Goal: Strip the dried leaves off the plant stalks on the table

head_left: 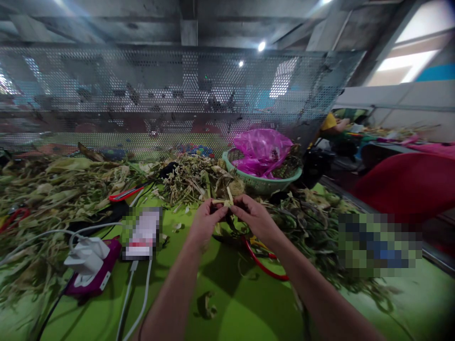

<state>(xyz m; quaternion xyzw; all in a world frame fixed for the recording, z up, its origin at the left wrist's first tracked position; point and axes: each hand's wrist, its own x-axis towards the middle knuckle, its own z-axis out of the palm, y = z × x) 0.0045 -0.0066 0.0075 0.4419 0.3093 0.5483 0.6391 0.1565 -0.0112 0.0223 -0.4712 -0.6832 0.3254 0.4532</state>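
Over the middle of the green table (227, 303), my left hand (205, 221) and my right hand (256, 219) are close together, thumbs nearly meeting. Both pinch a pale, dry plant stalk (228, 203), whose ends stick out above the fingers. Part of it is covered by the fingertips. Just below my right hand lies a tool with a red looped handle (265, 270); its other end is hidden under the hand. A heap of dried plant trimmings (199, 177) rises right behind my hands.
Withered plants spread left (31, 199) and right (313, 237). A green basket (265, 184) holds a pink plastic bag (263, 149). A red cutter (126, 194), a blurred phone (144, 234) and a purple power strip (94, 272) with cables lie left. Perforated metal (152, 94) stands behind.
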